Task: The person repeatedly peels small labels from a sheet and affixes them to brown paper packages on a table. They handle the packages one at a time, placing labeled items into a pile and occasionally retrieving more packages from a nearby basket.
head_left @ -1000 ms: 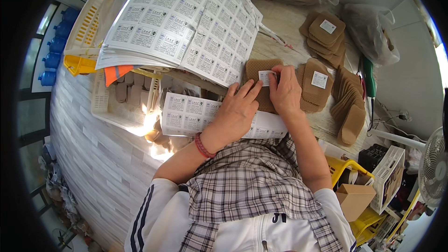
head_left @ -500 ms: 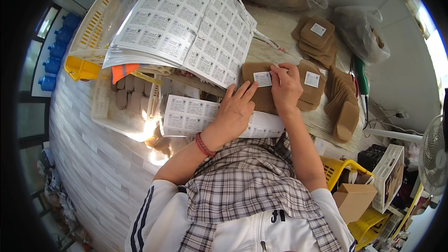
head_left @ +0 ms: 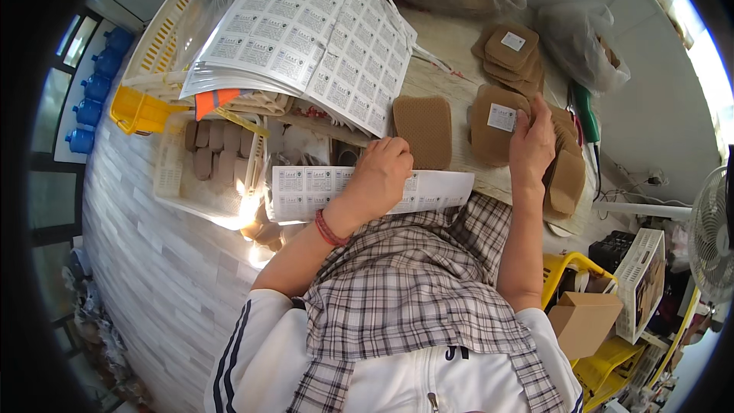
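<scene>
My right hand (head_left: 531,145) grips the right edge of a brown pad with a white label (head_left: 493,126), holding it over a pile of brown pads (head_left: 566,176) at the table's right. My left hand (head_left: 382,176) rests with curled fingers on a long label sheet (head_left: 306,191) at the table's near edge. Whether it pinches a label is hidden. A bare brown pad (head_left: 424,130) lies on the wooden table (head_left: 451,76) just beyond the left hand's knuckles.
A thick stack of label sheets (head_left: 306,38) covers the far left. A white tray of brown pads (head_left: 206,164), a yellow basket (head_left: 138,111), labelled pads (head_left: 512,46), plastic bags (head_left: 581,38), a green-handled tool (head_left: 585,107), a cardboard box (head_left: 585,321) and a fan (head_left: 711,237) surround me.
Both hands were pressing a label on a pad in the middle. My right hand has carried the labelled pad right; my left hand drew back to the label sheet, and a bare pad shows.
</scene>
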Demonstrator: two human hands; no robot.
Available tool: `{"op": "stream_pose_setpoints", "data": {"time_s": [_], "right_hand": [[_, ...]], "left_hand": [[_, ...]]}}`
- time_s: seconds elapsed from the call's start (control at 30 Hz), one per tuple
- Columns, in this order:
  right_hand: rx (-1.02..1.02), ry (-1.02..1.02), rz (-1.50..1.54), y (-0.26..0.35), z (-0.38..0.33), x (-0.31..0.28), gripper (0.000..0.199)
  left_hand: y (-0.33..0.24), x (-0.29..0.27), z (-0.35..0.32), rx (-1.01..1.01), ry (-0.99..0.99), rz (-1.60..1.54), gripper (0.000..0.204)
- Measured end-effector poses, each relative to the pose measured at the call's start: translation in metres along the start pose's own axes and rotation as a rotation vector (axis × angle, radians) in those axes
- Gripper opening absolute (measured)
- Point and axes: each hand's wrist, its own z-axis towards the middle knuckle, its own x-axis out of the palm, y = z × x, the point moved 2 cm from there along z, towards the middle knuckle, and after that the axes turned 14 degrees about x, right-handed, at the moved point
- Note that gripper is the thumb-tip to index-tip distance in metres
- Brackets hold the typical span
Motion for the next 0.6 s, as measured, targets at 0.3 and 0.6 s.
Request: {"op": "stream_pose_setpoints", "data": {"time_s": [0.3,0.6], "right_hand": [[-0.304,0.542,0.438,0.042,-0.109,-0.006,0.023],[-0.508,0.431,0.470,0.036,-0.112,0.001,0.021]], "left_hand": [[-0.008,-0.001,-0.006,-0.169,-0.077,-0.148,0.009],[0.005,-0.010,-0.039,-0.424,-0.059,-0.278,0.011]]}}
